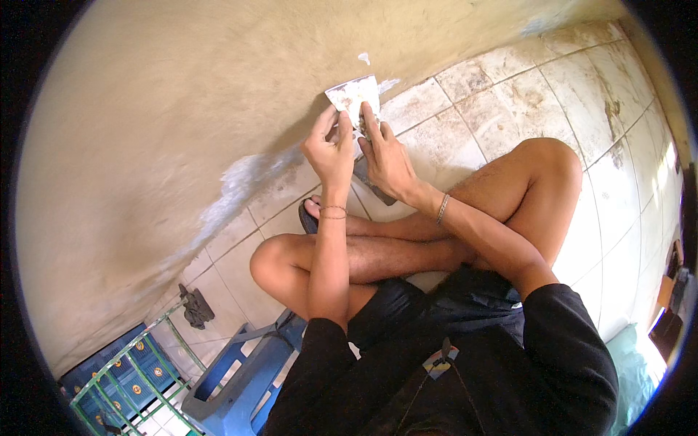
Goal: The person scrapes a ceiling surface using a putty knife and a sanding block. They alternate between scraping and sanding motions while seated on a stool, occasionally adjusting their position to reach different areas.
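A flat triangular scraper blade, smeared with white paste, is up close to the wall. My left hand is raised at its lower left edge, thumb and fingers pinched against it. My right hand lies on its lower right side, the fingertips touching the pasted face. Which hand bears its weight I cannot tell. A small white dab is on the beige wall just beyond the blade. The blade's narrow lower end is partly hidden by my fingers.
White floor tiles with brown stains run along the wall. My crossed legs are below my hands. A dark cloth, a blue plastic stool, a green metal rack and a blue crate are at lower left. A greenish plastic bag is at lower right.
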Motion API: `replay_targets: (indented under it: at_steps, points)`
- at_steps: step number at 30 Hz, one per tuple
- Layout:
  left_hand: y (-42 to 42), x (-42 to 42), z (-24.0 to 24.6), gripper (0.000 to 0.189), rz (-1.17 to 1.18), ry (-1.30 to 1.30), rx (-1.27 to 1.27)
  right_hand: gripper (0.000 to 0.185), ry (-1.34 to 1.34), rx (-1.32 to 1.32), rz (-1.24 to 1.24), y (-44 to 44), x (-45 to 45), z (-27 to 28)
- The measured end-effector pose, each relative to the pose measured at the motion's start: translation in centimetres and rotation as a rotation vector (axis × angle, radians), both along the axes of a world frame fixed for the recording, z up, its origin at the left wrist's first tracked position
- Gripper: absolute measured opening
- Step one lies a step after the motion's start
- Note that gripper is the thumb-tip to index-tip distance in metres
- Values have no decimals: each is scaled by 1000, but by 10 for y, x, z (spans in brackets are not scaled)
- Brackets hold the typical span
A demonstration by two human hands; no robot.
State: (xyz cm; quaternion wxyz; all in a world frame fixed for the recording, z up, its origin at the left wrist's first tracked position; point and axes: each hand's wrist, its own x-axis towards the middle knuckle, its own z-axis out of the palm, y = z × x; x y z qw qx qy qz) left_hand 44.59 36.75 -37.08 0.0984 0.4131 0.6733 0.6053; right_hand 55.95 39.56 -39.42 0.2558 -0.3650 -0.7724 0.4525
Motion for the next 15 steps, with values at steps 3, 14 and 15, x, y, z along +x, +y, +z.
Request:
replay_targets:
  at_steps: [3,14,15]
  points:
    - [-14,5,19,26,-4,-298,-88,70,-14,57,2,4,4,5]
    - [-75,-26,17,33,247,569,-311,72,103,696,96,63,9,64]
    - [-68,-22,11,34,297,721,-365,77,102,701,70,63,12,60]
